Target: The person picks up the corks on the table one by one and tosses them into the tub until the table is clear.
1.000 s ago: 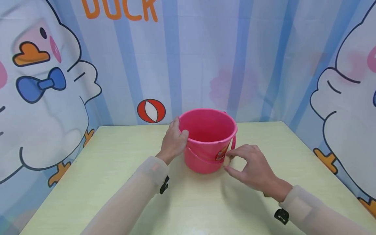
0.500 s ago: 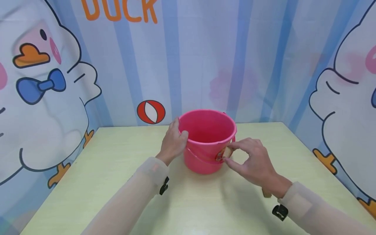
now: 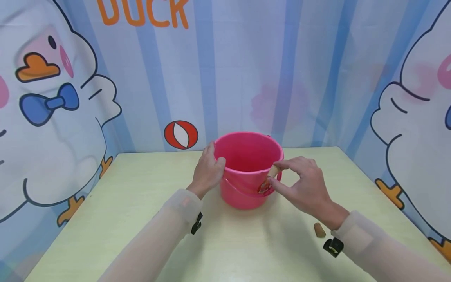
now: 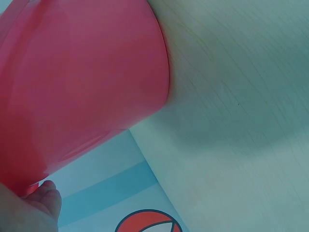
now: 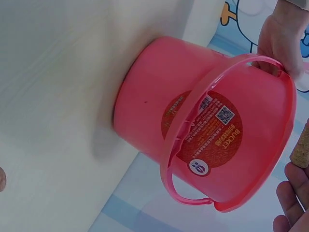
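Observation:
A pink plastic bucket (image 3: 243, 192) stands upright on the table, its handle hanging down against the side. My left hand (image 3: 208, 170) grips the rim on the left, thumb over the near edge. Between the thumb and fingertips of my right hand (image 3: 310, 188) is a cork stopper (image 3: 273, 171), held close to the rim on the right. The right wrist view shows that cork's speckled side (image 5: 301, 151) and the bucket's round printed label (image 5: 207, 130). A second cork stopper (image 3: 319, 230) lies on the table by the right wrist. The bucket's floor is hidden.
The pale wood-grain table (image 3: 141, 219) ends at a striped cloth backdrop (image 3: 232, 78) with duck drawings. Part of the loose cork (image 5: 2, 180) shows at the left edge of the right wrist view.
My right hand has raised the cork stopper along the bucket's side, from low down to near rim height. The cork on the table has come into view. My left hand stays on the rim.

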Available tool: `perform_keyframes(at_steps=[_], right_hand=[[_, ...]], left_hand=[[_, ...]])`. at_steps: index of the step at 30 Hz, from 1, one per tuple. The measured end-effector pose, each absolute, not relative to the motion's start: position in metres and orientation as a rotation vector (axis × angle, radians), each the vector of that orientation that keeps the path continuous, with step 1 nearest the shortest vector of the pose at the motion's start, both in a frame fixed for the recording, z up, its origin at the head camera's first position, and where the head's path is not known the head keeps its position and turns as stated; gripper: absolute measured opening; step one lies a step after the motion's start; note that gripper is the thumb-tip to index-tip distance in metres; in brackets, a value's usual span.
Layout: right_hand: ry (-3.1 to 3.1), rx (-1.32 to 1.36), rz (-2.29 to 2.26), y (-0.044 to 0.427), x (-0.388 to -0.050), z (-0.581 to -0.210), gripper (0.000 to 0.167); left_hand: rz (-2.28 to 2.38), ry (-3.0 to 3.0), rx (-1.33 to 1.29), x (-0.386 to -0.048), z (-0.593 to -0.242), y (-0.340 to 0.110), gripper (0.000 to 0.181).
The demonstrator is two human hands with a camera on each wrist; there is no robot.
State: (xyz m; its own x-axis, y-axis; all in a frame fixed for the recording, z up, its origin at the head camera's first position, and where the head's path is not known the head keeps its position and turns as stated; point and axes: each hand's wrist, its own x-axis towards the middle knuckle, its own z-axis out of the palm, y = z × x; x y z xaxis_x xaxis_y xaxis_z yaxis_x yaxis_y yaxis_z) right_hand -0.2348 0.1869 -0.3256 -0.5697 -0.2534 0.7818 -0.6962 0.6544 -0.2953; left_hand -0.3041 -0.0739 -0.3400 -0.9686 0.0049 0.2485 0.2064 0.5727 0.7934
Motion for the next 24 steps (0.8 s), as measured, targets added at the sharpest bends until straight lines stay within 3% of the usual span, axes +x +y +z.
perform_keyframes(at_steps=[8,17,24], right_hand=[[-2.168,0.666,0.79,0.181,-0.239,-0.317,0.043],[-2.191,0.643,0.786,0.175,-0.247,-0.31,0.032],[-2.254,0.596,0.779,0.17,-0.253,-0.304,0.037]], left_hand=[[-1.341,-2.587,-0.173,-0.303,-0.34,-0.074,0.08],[-1.346,-2.585,-0.175,-0.304,-0.34,-0.074,0.082],[-1.343,-2.584,-0.176,-0.304,-0.34,-0.073,0.081]])
